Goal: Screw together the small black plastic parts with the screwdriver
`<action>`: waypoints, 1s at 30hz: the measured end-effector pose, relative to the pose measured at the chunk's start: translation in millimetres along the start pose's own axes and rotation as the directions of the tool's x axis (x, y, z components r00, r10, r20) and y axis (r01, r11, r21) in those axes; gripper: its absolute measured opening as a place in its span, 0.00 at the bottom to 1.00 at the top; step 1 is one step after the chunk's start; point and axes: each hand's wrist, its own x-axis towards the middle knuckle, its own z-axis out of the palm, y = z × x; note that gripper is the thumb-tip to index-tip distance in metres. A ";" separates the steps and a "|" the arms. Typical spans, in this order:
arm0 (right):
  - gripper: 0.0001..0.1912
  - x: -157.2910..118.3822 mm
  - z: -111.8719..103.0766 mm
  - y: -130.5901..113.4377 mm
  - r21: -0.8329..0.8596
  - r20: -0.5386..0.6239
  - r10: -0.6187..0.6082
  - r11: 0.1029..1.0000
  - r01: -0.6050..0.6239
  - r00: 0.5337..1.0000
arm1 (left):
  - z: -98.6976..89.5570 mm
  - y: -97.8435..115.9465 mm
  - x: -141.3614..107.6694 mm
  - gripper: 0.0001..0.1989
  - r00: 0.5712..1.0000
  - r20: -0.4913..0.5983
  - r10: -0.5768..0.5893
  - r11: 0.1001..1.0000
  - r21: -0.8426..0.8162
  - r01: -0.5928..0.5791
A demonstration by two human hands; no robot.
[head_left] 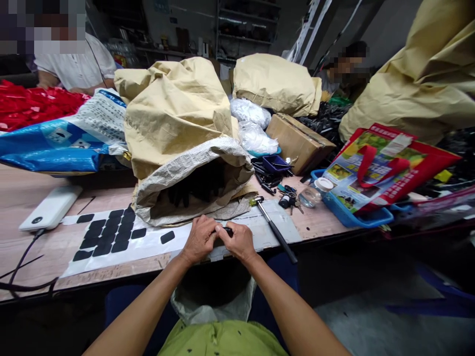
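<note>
Close together at the table's front edge, my left hand [201, 239] and my right hand [238, 240] are both closed, thumbs almost meeting. Between them is a small black piece [228, 231], mostly hidden by my fingers, so its kind does not show. Just beyond my hands gapes a large sack [152, 205] with a rolled-back white rim and dark items inside. To the right lies a hammer [276, 230] with a black handle. On my left, black rounded-square pads [111, 231] sit in rows on a white sheet [69, 267], with a loose black pad [167, 237] nearer my hand.
An open white bag [208, 316] is on my lap below the edge. Right of the hammer are keys [293, 200], a small jar [309, 197] and a blue tray [371, 220] under a red bag [404, 168]. A white power bank [52, 207] lies left. Two people sit across.
</note>
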 end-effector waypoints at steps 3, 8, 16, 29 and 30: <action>0.27 1.0 0.0 0.2 0.035 -0.001 -0.005 0.999 0.005 1.000 | -1.0 1.3 0.4 0.11 1.000 -0.002 0.006 1.000 0.000 -0.006; 0.29 1.5 4.2 2.6 0.080 -0.013 0.026 0.996 -0.025 1.000 | -2.0 2.9 1.4 0.10 1.000 0.011 -0.007 1.000 0.002 0.007; 0.28 -1.4 6.4 7.3 0.137 -0.030 -0.045 0.989 0.048 0.999 | -3.3 5.4 2.6 0.10 0.999 0.040 0.014 0.999 -0.052 -0.011; 0.22 -1.0 -7.2 -4.7 0.124 0.001 0.008 0.992 -0.008 1.000 | -2.2 -1.4 -0.5 0.11 1.000 0.015 -0.027 0.994 -0.109 0.029; 0.22 -1.1 -7.3 -4.5 0.120 0.003 0.006 0.993 -0.007 1.000 | -2.5 -1.1 -0.5 0.11 1.000 0.015 -0.025 0.993 -0.113 0.026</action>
